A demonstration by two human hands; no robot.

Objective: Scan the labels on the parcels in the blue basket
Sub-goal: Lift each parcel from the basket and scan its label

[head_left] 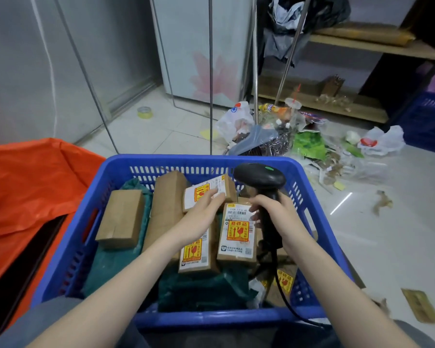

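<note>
Right hand (278, 217) is clenched round the grip of the black scanner (261, 182), head up, cable trailing out over the near rim. Left hand (201, 214) lies flat, fingers loose, on a labelled cardboard parcel (206, 190), gripping nothing that I can see. Just beside it sits another parcel (237, 234), white label with orange fragile mark facing up. All of it sits in the blue basket (116, 169), along with plain brown boxes and green bags. Orange sheeting (30, 177) lies left; litter (299, 136) is strewn across the tiles beyond.
</note>
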